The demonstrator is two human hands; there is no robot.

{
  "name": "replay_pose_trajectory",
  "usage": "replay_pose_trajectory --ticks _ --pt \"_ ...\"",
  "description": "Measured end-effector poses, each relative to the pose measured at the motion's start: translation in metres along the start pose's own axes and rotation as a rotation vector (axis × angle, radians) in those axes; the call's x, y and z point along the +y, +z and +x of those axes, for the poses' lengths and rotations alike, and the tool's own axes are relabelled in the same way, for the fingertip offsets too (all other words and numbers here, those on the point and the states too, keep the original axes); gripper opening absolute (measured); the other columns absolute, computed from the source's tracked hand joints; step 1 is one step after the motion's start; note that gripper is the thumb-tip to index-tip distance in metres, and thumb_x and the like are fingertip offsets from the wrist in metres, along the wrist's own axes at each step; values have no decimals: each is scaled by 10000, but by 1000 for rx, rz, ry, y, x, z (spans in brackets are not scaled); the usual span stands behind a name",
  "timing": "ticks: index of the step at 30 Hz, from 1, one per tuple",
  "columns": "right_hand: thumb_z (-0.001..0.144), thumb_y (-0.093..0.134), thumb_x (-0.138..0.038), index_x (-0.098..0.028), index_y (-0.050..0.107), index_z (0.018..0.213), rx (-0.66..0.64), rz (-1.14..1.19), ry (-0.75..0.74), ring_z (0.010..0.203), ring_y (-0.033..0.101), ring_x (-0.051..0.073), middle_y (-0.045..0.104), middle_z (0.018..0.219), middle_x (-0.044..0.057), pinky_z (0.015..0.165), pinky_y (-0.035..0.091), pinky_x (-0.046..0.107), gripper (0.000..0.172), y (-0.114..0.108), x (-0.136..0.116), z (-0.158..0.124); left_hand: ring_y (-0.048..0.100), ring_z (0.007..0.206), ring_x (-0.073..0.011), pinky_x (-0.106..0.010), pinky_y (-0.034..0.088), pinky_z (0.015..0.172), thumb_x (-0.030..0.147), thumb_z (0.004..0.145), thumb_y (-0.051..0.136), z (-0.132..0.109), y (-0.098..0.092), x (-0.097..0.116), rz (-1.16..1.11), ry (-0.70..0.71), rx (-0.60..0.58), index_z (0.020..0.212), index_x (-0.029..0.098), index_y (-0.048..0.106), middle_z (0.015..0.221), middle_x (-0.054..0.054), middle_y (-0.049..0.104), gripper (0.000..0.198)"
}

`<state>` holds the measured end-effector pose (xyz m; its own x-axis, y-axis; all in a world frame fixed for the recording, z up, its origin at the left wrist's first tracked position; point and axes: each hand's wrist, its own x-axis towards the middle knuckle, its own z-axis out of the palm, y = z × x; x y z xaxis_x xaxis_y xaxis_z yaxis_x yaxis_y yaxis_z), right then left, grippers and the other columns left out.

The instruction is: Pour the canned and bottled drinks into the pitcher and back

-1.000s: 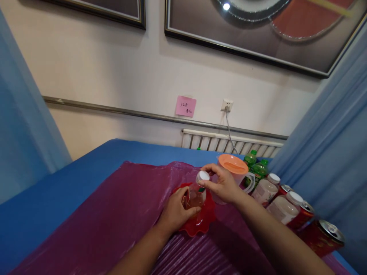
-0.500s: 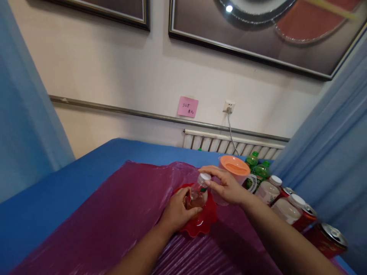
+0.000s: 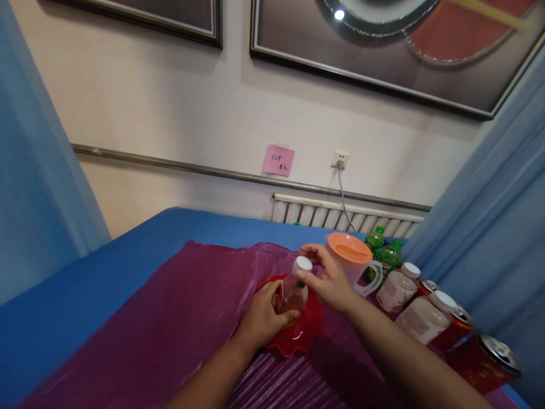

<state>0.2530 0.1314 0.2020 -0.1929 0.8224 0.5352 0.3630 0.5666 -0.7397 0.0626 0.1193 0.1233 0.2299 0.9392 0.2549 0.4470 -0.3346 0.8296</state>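
A clear plastic bottle [image 3: 292,297] with a white cap [image 3: 302,263] and some brownish liquid stands slightly tilted over a red scalloped dish [image 3: 293,339]. Wrapped round the bottle's body is my left hand [image 3: 264,309], with thumb in front and fingers on the far left side. My right hand [image 3: 330,278] is at the cap, its thumb against the near side and its fingers curled loosely behind. How firmly those fingers press is hard to see. The bottle's base is partly hidden by my left hand.
Right of the dish stands a pitcher with an orange lid [image 3: 349,248]. Beyond it are green bottles [image 3: 388,257], white-capped jars [image 3: 399,287] and red cans [image 3: 485,363]. Purple plastic sheeting [image 3: 170,324] covers part of the blue table [image 3: 55,318]. Blue curtains [image 3: 498,199] hang at both sides.
My right hand has shifted slightly round the cap, its thumb now lower and its fingers more curled. My left hand stays on the bottle.
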Motion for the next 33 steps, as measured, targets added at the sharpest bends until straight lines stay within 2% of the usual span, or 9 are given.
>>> replay_pose_trajectory --ticks 4,8,11,16,19,28,33 --pt "890 677 -347 -244 708 1068 -11 -68 -59 967 655 216 717 1043 59 871 524 385 208 -8 -2 -1 674 1054 -263 -368 506 924 295 677 841 0 0 1 -14 11 -7 1179 239 642 1182 -54 716 542" --pt "926 626 -302 -269 717 1161 -50 25 -129 1150 642 226 721 1182 57 1007 496 420 253 -19 -5 4 679 1037 -254 -349 511 891 258 690 821 0 0 4 -44 4 -20 1153 237 650 1161 -45 723 494" --pt "930 621 -295 -276 720 1174 -30 33 -113 1142 650 219 719 1202 55 1007 503 426 264 -25 -6 7 674 1054 -254 -344 505 899 221 674 818 -1 0 5 -45 2 -6 1156 239 655 1165 -39 724 509" --pt "940 618 -287 -294 708 1217 -174 -35 -167 1174 639 221 712 1224 52 1052 477 449 291 -26 -9 7 680 1012 -255 -360 507 893 273 682 822 -1 1 2 -19 0 0 1103 222 662 1128 -44 731 453" --pt "946 620 -291 -305 697 1237 -204 -60 -181 1182 633 225 704 1237 55 1058 469 464 301 -27 -10 7 684 997 -246 -348 510 877 275 690 816 -1 1 1 -22 -6 -12 1104 225 655 1125 -41 728 447" --pt "906 690 -325 -295 716 1168 -192 -145 -190 1041 654 224 713 1103 52 948 502 430 265 -27 -9 12 676 1006 -245 -335 506 864 258 687 816 -2 1 4 -46 7 -15 1098 223 648 1118 -32 725 445" --pt "922 654 -314 -269 696 1172 -81 -29 -176 1077 648 224 701 1129 64 948 501 405 258 -14 2 0 676 1012 -246 -340 506 881 257 684 819 -2 0 4 -26 8 -17 1116 228 650 1137 -37 724 464"
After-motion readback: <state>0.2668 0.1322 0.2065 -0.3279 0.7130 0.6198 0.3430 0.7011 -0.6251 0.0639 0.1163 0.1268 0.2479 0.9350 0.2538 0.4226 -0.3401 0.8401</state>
